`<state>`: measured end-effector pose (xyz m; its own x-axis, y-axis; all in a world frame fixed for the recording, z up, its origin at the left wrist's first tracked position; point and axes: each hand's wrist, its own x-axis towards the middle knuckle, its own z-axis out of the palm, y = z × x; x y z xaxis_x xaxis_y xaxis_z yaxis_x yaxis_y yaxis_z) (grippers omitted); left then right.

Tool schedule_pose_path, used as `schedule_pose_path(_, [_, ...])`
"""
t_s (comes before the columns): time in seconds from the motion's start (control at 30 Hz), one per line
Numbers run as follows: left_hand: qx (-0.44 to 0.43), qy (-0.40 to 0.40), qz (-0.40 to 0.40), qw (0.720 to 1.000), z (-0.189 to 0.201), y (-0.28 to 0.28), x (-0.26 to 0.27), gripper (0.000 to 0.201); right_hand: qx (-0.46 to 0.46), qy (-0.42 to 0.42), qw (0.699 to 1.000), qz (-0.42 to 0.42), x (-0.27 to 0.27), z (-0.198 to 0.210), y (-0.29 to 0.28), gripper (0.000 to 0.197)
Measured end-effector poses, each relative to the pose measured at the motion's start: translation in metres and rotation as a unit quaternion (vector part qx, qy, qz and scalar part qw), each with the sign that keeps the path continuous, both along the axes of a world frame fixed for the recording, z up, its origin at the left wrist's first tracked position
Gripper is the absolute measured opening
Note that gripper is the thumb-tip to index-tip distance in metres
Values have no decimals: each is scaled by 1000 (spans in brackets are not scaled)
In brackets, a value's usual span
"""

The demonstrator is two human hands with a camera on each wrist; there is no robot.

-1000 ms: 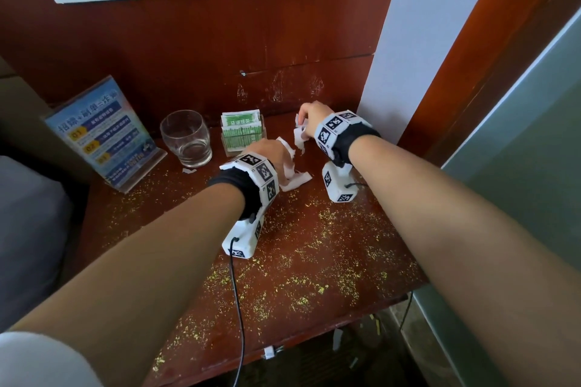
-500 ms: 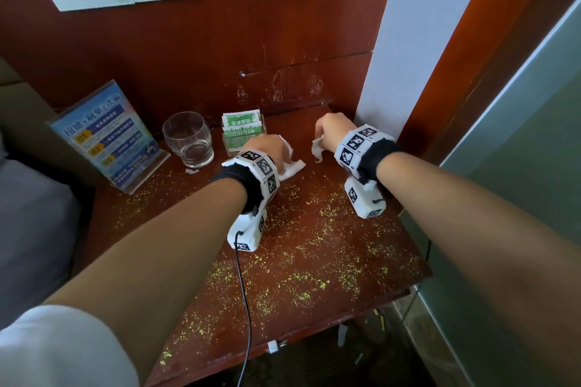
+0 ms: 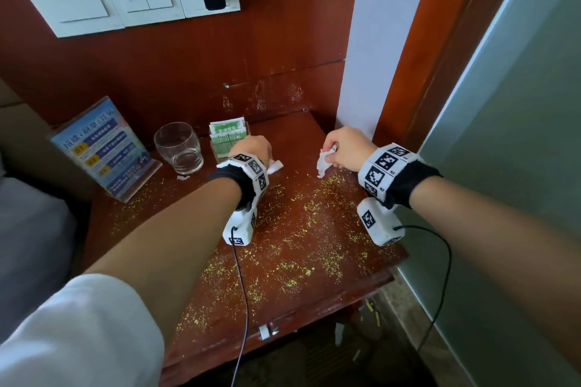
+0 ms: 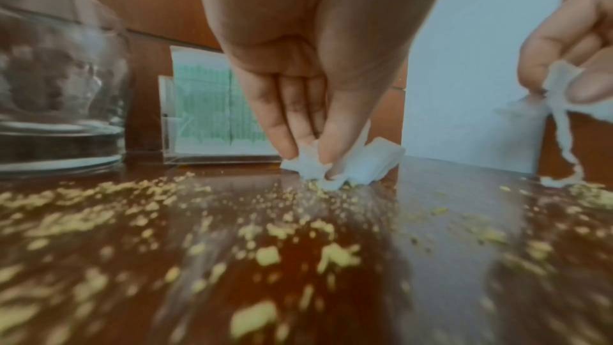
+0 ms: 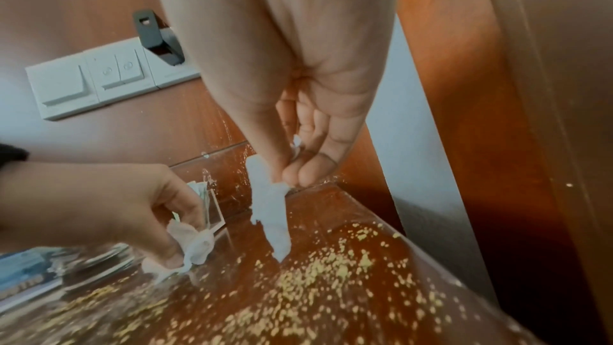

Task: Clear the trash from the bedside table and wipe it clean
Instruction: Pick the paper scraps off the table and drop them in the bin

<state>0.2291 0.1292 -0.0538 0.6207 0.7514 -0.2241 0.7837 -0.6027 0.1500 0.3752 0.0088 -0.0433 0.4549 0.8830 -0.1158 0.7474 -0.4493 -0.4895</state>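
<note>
Two hands pick torn white paper scraps off a crumb-strewn bedside table.

The left hand [image 3: 251, 149] pinches a crumpled scrap [image 4: 345, 167] against the tabletop [image 3: 314, 261] near the back edge, just in front of a clear holder of green packets [image 3: 228, 138]; its fingertips [image 4: 326, 156] press down, probably to gather the paper before lifting. The right hand [image 3: 345, 148], near the back right corner, pinches a second scrap [image 3: 323, 162] that hangs from finger and thumb, its torn lower end at or just above the wood. Yellow crumbs [image 3: 292, 261] cover most of the tabletop through to the front edge, so wiping seems not yet begun. A glass [image 3: 179, 148] and a leaflet stand [image 3: 103, 148] sit along the back left, apart from the trash, with one tiny white scrap [image 3: 183, 177] beside the glass.
</note>
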Motion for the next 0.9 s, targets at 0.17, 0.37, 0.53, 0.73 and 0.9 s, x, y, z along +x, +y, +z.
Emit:
schedule_pose_path(0.17, [-3,-52,31,998,-5,-8,-16,30,6,4,1000,0,-4,2,-23,12])
schedule_pose_path(0.37, [-12,-131,67,989,4,-26,-32,21,12,9,1000,-7,-13,9,-50,16])
schedule_pose_path(0.53, [-17,-168,69,983,14,-52,-40,17,5,6,1000,-1,-24,21,-71,17])
schedule_pose_path(0.73, [-15,-197,57,979,20,-98,-55,20,14,-12,1000,5,-40,24,-113,13])
schedule_pose_path(0.9, [-9,-218,50,975,20,-151,-74,17,36,-27,999,-3,-56,17,-163,9])
